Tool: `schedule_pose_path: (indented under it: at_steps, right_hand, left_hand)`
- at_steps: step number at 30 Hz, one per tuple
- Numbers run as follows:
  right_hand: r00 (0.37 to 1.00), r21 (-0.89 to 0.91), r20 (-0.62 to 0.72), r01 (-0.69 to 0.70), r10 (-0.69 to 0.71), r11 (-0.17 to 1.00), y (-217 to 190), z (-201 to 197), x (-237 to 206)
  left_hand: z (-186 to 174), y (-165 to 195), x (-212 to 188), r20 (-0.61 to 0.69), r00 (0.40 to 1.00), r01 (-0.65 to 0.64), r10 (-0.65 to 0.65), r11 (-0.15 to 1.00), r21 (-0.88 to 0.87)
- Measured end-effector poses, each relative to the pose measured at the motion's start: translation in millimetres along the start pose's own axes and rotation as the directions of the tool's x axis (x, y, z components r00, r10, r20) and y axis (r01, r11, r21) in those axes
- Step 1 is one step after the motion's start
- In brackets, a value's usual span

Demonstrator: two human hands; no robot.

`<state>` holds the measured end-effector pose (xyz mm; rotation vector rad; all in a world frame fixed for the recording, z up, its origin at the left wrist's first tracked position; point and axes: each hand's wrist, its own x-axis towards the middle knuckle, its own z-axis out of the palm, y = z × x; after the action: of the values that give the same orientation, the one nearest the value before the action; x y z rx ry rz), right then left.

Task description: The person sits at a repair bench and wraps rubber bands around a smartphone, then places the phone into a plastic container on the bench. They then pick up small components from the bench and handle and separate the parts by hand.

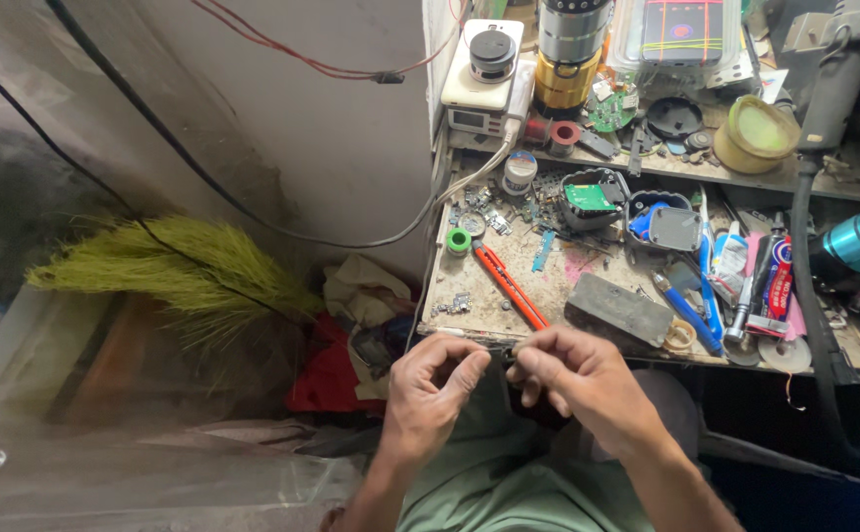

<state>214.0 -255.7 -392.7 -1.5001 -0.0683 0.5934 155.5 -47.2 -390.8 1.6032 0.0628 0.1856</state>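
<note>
While a tiny part, too small to tell, is pinched between both hands, left hand (433, 386) and right hand (570, 375) are kept near the desk (469, 286) edge, beside the orange knife (511, 286).

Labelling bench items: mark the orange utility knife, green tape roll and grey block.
orange utility knife (511, 288), head view, middle of its handle
green tape roll (459, 240), head view, its green rim
grey block (619, 308), head view, top face

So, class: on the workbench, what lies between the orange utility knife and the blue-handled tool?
In the head view, a dark grey rectangular block lies between the orange utility knife and the blue-handled tool, flat on the workbench.
</note>
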Motion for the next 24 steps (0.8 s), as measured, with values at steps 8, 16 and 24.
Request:
schedule_pose_path:
  at_steps: [8,16,24]
  right_hand:
    - [0.991,0.063,-0.126,0.055,-0.047,0.997,12,-3,-16]
    - [0.968,0.054,-0.213,0.147,-0.133,0.988,20,-11,-31]
    - [0.950,-0.042,-0.124,0.282,-0.286,0.958,20,-10,-47]
  left_hand:
    - [6,-14,-14,0.078,0.996,-0.030,0.036,0.997,-0.073]
    - [27,-32,-22,0.157,0.965,0.253,-0.210,0.904,-0.344]
    - [32,-38,-23,0.058,0.996,0.092,-0.073,0.857,-0.507]
